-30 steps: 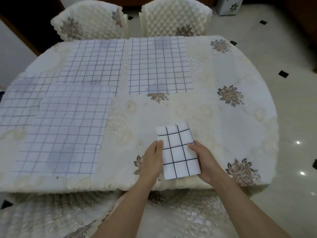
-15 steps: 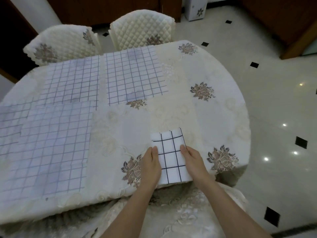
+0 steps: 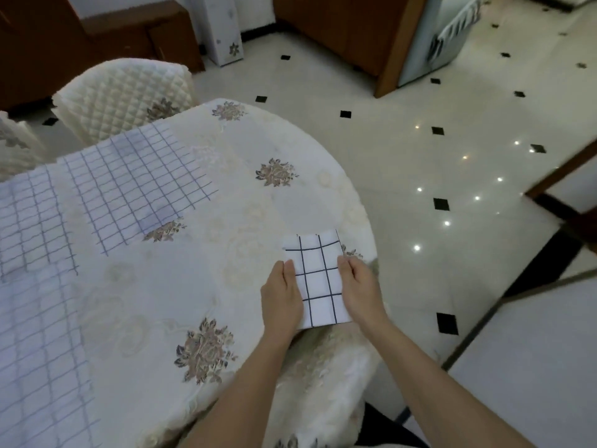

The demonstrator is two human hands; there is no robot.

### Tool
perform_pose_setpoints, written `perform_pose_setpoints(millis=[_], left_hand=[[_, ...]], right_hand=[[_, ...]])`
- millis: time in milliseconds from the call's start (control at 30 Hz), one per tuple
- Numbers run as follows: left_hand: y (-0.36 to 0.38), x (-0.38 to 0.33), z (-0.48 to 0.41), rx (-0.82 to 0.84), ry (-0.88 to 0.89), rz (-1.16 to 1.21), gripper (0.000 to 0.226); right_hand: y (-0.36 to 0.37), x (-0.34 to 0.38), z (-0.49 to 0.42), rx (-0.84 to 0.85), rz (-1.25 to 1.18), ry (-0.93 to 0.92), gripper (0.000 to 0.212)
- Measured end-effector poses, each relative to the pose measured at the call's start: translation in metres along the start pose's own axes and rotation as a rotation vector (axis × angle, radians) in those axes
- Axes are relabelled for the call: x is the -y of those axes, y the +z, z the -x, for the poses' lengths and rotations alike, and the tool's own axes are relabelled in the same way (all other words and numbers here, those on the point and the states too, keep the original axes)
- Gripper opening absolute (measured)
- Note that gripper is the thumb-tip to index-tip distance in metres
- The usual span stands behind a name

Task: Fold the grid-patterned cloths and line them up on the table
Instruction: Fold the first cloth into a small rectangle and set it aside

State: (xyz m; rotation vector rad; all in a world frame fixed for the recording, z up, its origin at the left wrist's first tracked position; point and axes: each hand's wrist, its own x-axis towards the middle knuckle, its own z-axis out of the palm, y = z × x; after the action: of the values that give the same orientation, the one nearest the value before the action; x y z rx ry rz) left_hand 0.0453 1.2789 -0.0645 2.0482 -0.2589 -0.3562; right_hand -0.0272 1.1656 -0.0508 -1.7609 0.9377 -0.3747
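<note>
Here we are pressing our left hand (image 3: 280,297) and right hand (image 3: 361,287), fingers straight and held together, along both long sides of the folded grid cloth (image 3: 318,279), which is lying at the table's (image 3: 255,218) near right edge, its long axis pointing away from us.

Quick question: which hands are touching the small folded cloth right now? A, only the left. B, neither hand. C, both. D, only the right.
C: the left hand lies along the left edge of the folded cloth and the right hand along its right edge, fingers fairly straight.
</note>
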Motion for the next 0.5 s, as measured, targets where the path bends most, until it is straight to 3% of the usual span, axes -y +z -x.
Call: perform_pose_setpoints(millis=[267, 500], left_hand=[[0.064, -0.052, 0.000, 0.217, 0.129, -0.023, 0.039], [0.135, -0.086, -0.018, 0.290, 0.186, -0.097, 0.042]], right_hand=[[-0.081, -0.018, -0.007, -0.231, -0.053, 0.128, 0.030], [-0.136, -0.037, -0.042, -0.346, -0.084, 0.152, 0.033]])
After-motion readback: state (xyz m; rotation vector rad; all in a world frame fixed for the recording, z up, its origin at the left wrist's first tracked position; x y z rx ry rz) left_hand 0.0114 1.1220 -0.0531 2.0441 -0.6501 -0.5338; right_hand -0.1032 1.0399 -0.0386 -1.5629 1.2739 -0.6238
